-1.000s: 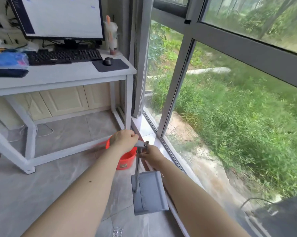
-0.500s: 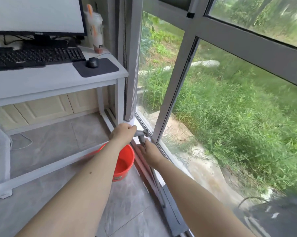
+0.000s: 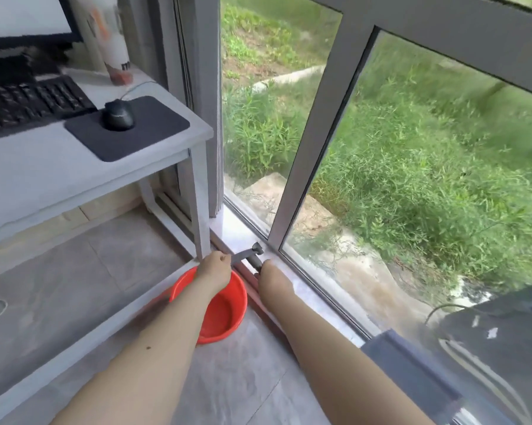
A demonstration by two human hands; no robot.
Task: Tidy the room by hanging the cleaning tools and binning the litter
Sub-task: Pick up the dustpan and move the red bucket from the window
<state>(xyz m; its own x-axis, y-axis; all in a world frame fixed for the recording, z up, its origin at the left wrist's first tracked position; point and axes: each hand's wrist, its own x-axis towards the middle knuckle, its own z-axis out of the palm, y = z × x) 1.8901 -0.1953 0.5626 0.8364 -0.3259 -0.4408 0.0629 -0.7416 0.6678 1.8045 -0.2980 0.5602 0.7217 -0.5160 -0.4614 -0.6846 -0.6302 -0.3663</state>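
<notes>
My left hand (image 3: 215, 267) grips the end of a dark tool handle (image 3: 248, 253) that points toward the window sill (image 3: 237, 228). Just to its right, my right hand (image 3: 271, 273) holds a second thin dark handle (image 3: 257, 265), most of it hidden under my forearm. A grey-blue flat slab (image 3: 407, 365) shows past my right arm at the lower right and looks like the dustpan's pan. Both hands hover above the red basin (image 3: 225, 311), close to the base of the window frame upright (image 3: 314, 142).
A white desk (image 3: 44, 167) stands at the left with a keyboard (image 3: 28, 99), a mouse (image 3: 117, 115) on a dark pad and a bottle (image 3: 111, 41). Its leg (image 3: 198, 197) is just behind my left hand. Glass panes run along the right.
Both hands have carried the handles forward and up to the window sill. The dustpan pan, which hung below my hands, now lies along the window at the lower right. The view has closed in.
</notes>
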